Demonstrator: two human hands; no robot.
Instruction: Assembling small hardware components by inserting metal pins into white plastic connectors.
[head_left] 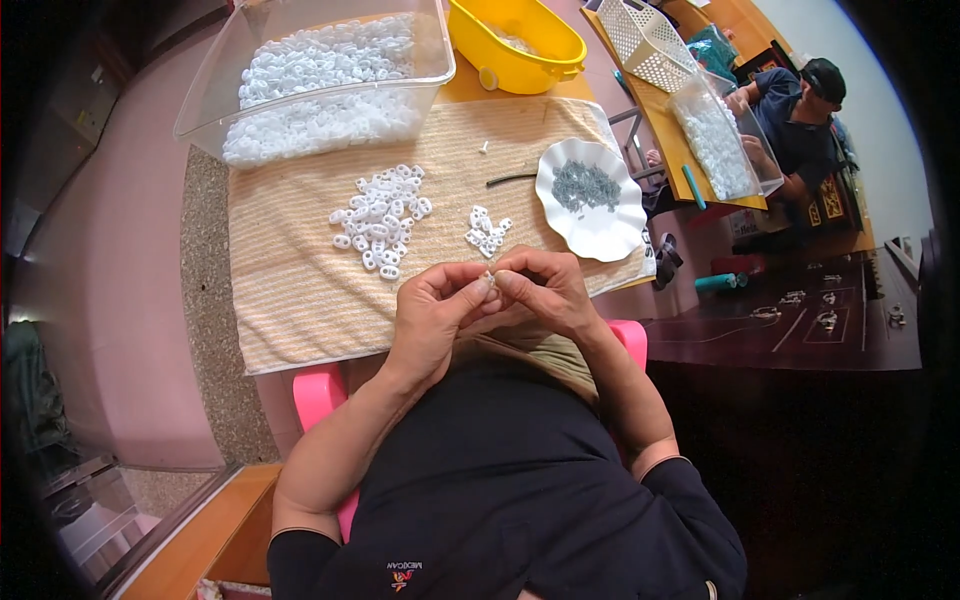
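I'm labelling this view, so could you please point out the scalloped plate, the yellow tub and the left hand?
Scalloped plate [598,236], head view: bare lower part.
Yellow tub [525,79], head view: outer wall.
Left hand [427,311], head view: its middle.

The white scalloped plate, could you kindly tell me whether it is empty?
Not empty: many small grey pieces lie piled on the white scalloped plate, with bare white showing around them.
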